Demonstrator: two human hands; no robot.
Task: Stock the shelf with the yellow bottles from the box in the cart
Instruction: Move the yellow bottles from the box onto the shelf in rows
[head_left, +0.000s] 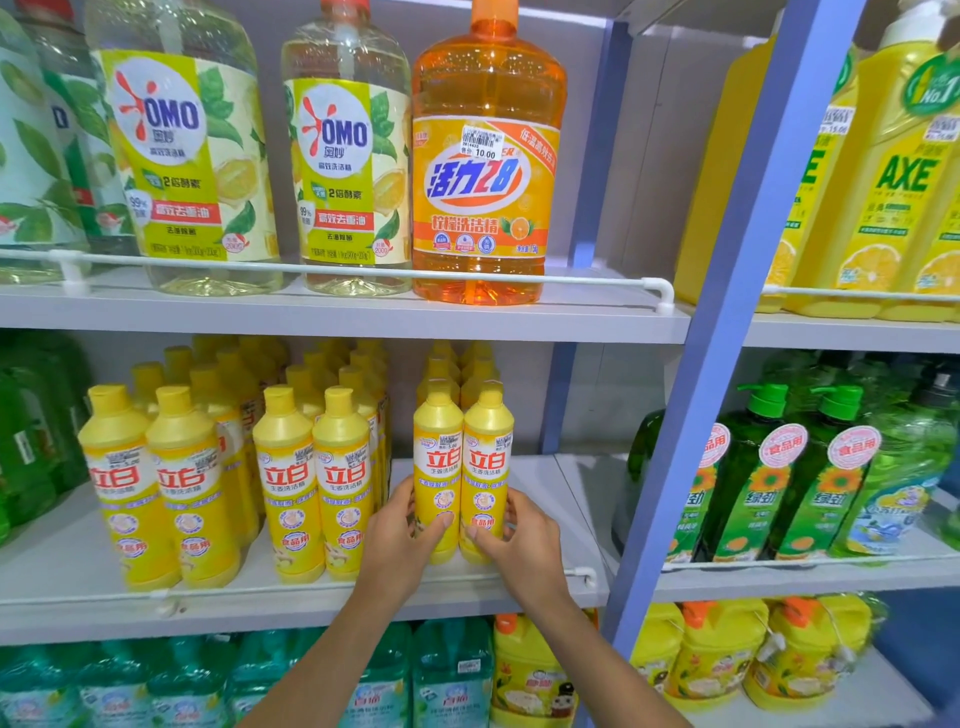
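Note:
Two yellow bottles stand upright side by side on the middle shelf (561, 499). My left hand (402, 540) is wrapped around the lower part of the left yellow bottle (438, 457). My right hand (522, 543) grips the lower part of the right yellow bottle (487, 457). More of the same yellow bottles stand in a row behind these two. To the left, further rows of yellow bottles (291, 478) fill the shelf. The box and the cart are out of view.
A white rail (291, 587) runs along the middle shelf's front edge. Large detergent bottles, one of them orange (485, 150), stand on the shelf above. A blue upright (722, 312) separates the right bay, which holds green bottles (758, 478). Bare shelf lies right of the held bottles.

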